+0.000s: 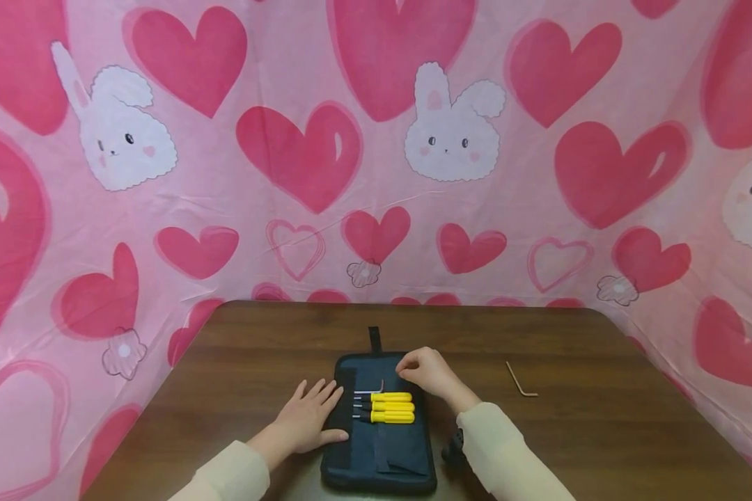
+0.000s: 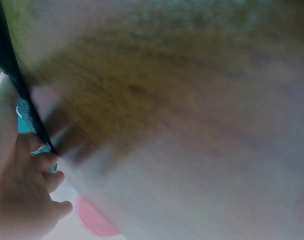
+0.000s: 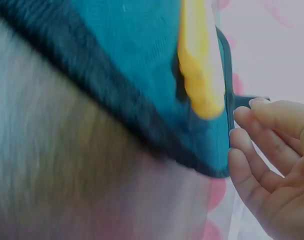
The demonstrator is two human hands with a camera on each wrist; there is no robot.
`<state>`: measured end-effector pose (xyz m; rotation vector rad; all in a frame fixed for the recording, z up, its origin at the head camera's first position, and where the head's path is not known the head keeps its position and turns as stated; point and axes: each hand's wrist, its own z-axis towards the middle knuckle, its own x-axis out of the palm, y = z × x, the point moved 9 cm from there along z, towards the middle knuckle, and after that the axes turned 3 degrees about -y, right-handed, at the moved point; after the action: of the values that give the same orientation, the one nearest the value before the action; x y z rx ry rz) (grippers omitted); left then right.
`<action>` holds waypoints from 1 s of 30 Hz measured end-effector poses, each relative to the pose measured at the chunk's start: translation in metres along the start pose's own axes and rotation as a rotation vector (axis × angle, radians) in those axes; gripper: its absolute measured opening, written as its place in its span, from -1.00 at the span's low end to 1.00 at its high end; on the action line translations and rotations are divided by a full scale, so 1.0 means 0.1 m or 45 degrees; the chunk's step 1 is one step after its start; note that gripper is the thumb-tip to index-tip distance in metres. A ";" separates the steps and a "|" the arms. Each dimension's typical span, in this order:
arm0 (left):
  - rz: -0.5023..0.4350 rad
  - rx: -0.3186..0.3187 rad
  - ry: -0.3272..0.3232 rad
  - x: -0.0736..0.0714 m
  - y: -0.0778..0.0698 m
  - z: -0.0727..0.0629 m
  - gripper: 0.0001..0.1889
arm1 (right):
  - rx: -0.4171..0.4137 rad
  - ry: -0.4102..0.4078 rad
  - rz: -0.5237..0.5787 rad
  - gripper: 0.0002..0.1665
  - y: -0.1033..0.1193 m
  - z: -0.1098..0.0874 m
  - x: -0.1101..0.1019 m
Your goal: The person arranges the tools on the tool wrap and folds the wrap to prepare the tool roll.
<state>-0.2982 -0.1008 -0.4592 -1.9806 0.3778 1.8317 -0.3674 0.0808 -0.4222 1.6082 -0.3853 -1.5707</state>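
Observation:
A dark tool pouch [image 1: 376, 445] lies unfolded on the table. Three yellow-handled screwdrivers [image 1: 391, 407] sit side by side in its loops, and an L-shaped hex key [image 1: 371, 392] lies just above them. My left hand [image 1: 307, 421] rests on the pouch's left edge with fingers spread. Over the pouch's upper right corner hovers my right hand [image 1: 431, 372], its fingers loosely bent and thumb near the index fingertip. The right wrist view shows nothing between those fingers [image 3: 269, 145], with one yellow handle [image 3: 204, 75] nearby.
Another L-shaped hex key [image 1: 521, 381] lies on the brown wooden table [image 1: 589, 431] to the right. A black strap [image 1: 374, 339] sticks out from the pouch's far edge. Behind the table hangs a pink cloth [image 1: 376, 181] printed with hearts and rabbits.

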 end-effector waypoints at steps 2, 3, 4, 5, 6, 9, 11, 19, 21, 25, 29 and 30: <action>0.004 -0.002 -0.002 -0.01 0.00 0.00 -0.13 | 0.012 -0.031 -0.007 -0.89 -0.04 -0.01 -0.07; 0.007 -0.004 -0.002 -0.01 0.00 0.00 -0.14 | 0.012 -0.045 -0.013 -0.89 -0.05 -0.02 -0.10; 0.010 -0.005 -0.003 -0.02 0.00 0.00 -0.14 | 0.013 -0.055 -0.020 -0.89 -0.07 -0.02 -0.12; 0.015 -0.005 -0.004 -0.02 -0.01 0.00 -0.14 | 0.014 -0.064 -0.023 -0.89 -0.08 -0.03 -0.14; 0.019 -0.007 -0.003 -0.01 -0.01 0.00 -0.14 | 0.020 -0.072 -0.025 -0.90 -0.09 -0.03 -0.16; 0.028 -0.008 0.000 0.00 -0.01 0.01 -0.14 | 0.027 -0.100 -0.020 -0.90 -0.13 -0.04 -0.23; 0.035 -0.009 0.003 0.01 -0.01 0.01 -0.14 | 0.035 -0.129 -0.009 -0.91 -0.15 -0.05 -0.28; 0.103 -0.009 0.008 0.01 -0.02 0.03 -0.14 | 0.019 -0.227 -0.016 -0.91 -0.28 -0.10 -0.55; 0.129 -0.005 0.006 0.01 -0.02 0.03 -0.14 | 0.027 -0.245 -0.023 -0.91 -0.33 -0.12 -0.62; 0.142 -0.005 0.004 0.00 -0.02 0.03 -0.15 | 0.064 -0.269 -0.001 -0.88 -0.46 -0.17 -0.75; 0.114 -0.007 0.008 0.00 -0.01 0.01 -0.15 | 0.123 -0.279 0.056 -0.84 -0.61 -0.25 -0.85; 0.111 -0.006 0.009 0.00 -0.01 0.00 -0.15 | 0.139 -0.283 0.070 -0.83 -0.64 -0.27 -0.88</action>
<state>-0.2981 -0.0997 -0.4590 -2.0035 0.4692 1.8801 -0.3780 0.1919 -0.4134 1.4938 -0.6393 -1.7165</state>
